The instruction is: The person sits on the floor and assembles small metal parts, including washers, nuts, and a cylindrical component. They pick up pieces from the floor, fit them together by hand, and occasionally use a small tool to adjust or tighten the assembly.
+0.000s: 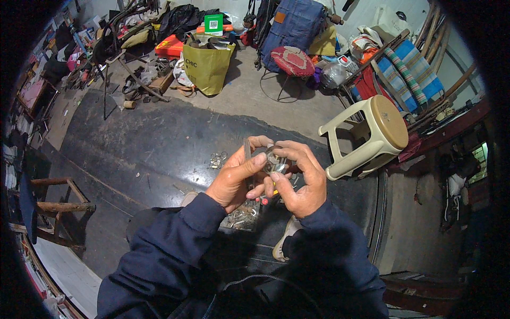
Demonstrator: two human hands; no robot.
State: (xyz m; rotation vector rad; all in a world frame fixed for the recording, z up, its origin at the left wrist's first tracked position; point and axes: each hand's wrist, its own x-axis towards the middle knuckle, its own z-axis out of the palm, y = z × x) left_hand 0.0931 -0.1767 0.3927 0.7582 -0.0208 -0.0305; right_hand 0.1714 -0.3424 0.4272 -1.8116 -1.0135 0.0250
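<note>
Between both hands, in front of my chest, is a small round shiny metal piece [275, 160]; its exact kind cannot be made out. My left hand [238, 178] is closed, thumb and fingers pressing on the piece's left side. A narrow flat strip [247, 150] stands up along its fingers. My right hand [305, 183] pinches the piece from the right, thumb below and fingers curled over the top. Beneath the hands lies a tray of small metal bits [241, 219], partly hidden. Next to it show red tips [261, 201] of something mostly covered.
A pile of small metal parts [218, 160] lies on the black floor mat [143, 154]. To the right a cream plastic stool [348, 165] lies tipped. A wooden frame [58, 207] stands left. Farther off are a yellow bag [207, 69] and a red-topped stool [292, 61].
</note>
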